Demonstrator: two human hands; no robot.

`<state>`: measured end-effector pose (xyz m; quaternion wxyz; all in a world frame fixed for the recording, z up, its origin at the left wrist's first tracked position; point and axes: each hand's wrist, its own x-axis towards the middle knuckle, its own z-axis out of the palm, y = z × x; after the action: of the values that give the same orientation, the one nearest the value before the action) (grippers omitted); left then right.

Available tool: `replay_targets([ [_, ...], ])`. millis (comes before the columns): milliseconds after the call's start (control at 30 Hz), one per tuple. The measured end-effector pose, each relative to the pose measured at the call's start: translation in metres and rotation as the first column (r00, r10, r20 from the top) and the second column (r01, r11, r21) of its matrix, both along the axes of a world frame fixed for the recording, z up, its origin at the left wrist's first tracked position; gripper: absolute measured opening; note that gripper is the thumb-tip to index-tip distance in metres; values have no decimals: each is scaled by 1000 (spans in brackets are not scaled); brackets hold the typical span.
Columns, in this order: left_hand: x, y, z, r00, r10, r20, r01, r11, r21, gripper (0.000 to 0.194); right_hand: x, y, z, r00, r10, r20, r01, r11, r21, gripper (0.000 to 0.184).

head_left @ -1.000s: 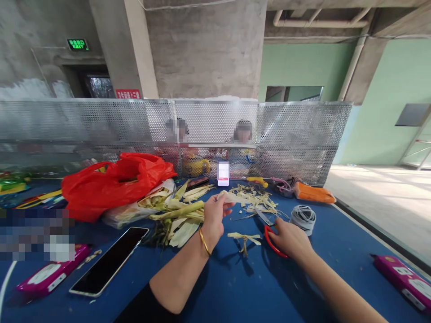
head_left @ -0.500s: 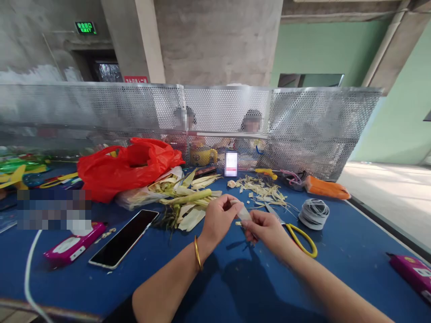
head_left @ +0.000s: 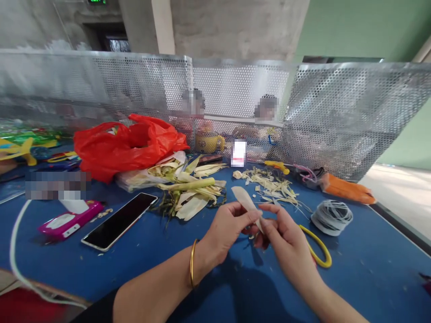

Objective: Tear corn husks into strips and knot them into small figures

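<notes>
Over the blue table, a pale strip of dried corn husk (head_left: 243,197) is pinched between my two hands. My left hand (head_left: 229,231), a gold bangle at its wrist, grips the husk between thumb and fingers. Its broad, rounded end sticks up past those fingers. My right hand (head_left: 284,235) closes thumb and fingers on the narrow lower end, partly covering it. Scissors with yellow handles (head_left: 319,251) lie beside my right hand, their blades mostly hidden behind it. Beyond my hands are a pile of corn husks (head_left: 191,208) and some shredded husk scraps (head_left: 272,186).
At left lie a black-screened phone (head_left: 120,220), a magenta tissue pack (head_left: 69,222) and a red plastic bag (head_left: 134,150). A roll of grey cord (head_left: 332,218) and an orange packet (head_left: 348,188) are at right. A perforated metal screen (head_left: 232,78) stands at the back, people behind it.
The husk has been turned: its broad end now points up and away from my left hand, and my hands have come closer together on its lower part. The camera view has tilted downward.
</notes>
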<state>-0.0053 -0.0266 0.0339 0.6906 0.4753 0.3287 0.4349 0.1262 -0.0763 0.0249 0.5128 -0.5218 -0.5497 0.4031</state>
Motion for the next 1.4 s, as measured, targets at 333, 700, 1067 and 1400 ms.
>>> replay_targets([
  [333,-8,11,4,997,43,-67,-46,998,-36,15,27,7,14,755,-166,635,-287,786,547,25],
  [700,-4,6,-2,1000,-6,27,9,994,-108,23,23,7,11,692,-227,686,-308,766,564,13],
  [1067,2,3,1,994,97,44,-95,994,-62,10,17,10,9,885,-117,450,-13,961,275,19],
  [1400,1,4,3,985,165,-47,-163,985,56,10,10,12,4,996,33,77,-38,997,65,34],
])
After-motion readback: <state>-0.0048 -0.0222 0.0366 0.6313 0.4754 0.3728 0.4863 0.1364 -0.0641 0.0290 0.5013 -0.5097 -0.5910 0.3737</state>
